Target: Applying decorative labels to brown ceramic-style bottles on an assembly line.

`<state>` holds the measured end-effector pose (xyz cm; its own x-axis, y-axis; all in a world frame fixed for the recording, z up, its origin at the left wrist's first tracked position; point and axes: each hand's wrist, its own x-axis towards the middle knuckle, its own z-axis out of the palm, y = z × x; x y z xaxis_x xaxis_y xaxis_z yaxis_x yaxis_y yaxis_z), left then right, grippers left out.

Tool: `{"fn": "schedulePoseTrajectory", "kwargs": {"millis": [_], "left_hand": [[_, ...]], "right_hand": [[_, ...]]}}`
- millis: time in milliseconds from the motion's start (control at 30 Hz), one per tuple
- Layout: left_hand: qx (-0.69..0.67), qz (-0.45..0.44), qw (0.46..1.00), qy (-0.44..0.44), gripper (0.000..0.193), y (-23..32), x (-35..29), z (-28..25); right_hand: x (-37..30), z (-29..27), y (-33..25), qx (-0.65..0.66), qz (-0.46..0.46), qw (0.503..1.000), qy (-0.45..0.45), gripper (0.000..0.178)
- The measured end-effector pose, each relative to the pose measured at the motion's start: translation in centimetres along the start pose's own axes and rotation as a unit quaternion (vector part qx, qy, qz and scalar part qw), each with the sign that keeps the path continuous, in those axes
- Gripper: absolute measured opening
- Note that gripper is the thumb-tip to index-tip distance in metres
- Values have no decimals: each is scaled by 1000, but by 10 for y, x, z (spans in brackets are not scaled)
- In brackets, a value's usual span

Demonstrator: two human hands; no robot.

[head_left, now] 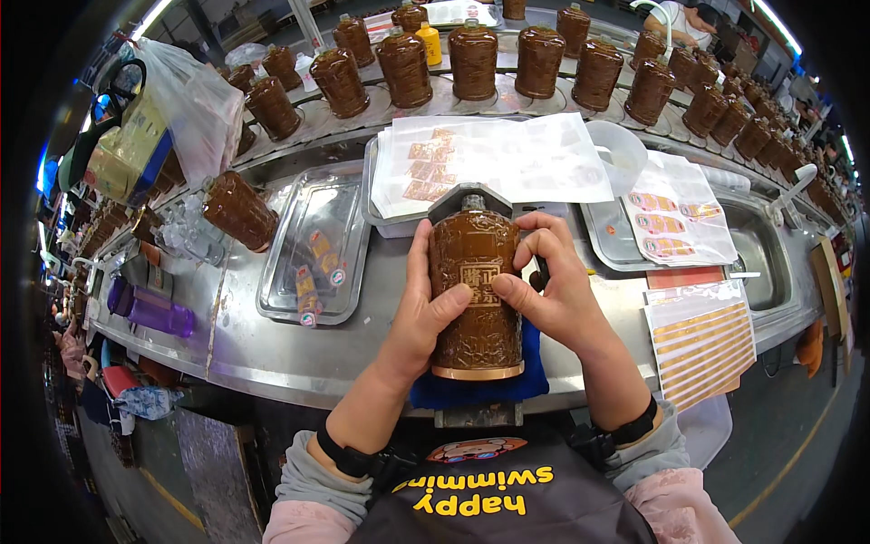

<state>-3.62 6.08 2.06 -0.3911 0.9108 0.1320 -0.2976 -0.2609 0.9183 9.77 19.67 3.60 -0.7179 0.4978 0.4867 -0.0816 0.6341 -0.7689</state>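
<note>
A brown embossed bottle [473, 243] lies between my two hands in front of me, its neck away from me and its copper-coloured base toward me. On its front is a small square gold-and-brown label [480, 284]. My left hand [412, 317] wraps the bottle's left side, thumb at the label's left edge. From the right, my right hand [566, 295] grips the other side, with its thumb against the label's right edge. Around the neck end shows a dark angular holder [497, 192]. A blue cloth [533, 367] lies beneath the bottle.
Left of me, a clear tray [272, 263] holds several loose labels, and a brown bottle [237, 210] stands beyond it. White label sheets [544, 150] cover a tray ahead; striped sheets [702, 340] lie right, near a sink [759, 258]. Several brown bottles [474, 63] line the conveyor. A person [693, 23] is behind.
</note>
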Motion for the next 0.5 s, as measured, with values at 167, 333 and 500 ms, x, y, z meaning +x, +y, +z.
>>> {"fn": "schedulePoseTrajectory", "kwargs": {"millis": [167, 333, 500], "left_hand": [[-46, -10, 999, 11, 94, 3, -1, 3], [-22, -12, 1000, 11, 93, 2, -1, 4], [-15, -6, 1000, 10, 93, 3, -1, 4]], "right_hand": [[0, -1, 0, 6, 4, 1000, -2, 36], [1, -1, 0, 0, -4, 1000, -2, 36], [0, -1, -1, -9, -1, 1000, -5, 37]]}}
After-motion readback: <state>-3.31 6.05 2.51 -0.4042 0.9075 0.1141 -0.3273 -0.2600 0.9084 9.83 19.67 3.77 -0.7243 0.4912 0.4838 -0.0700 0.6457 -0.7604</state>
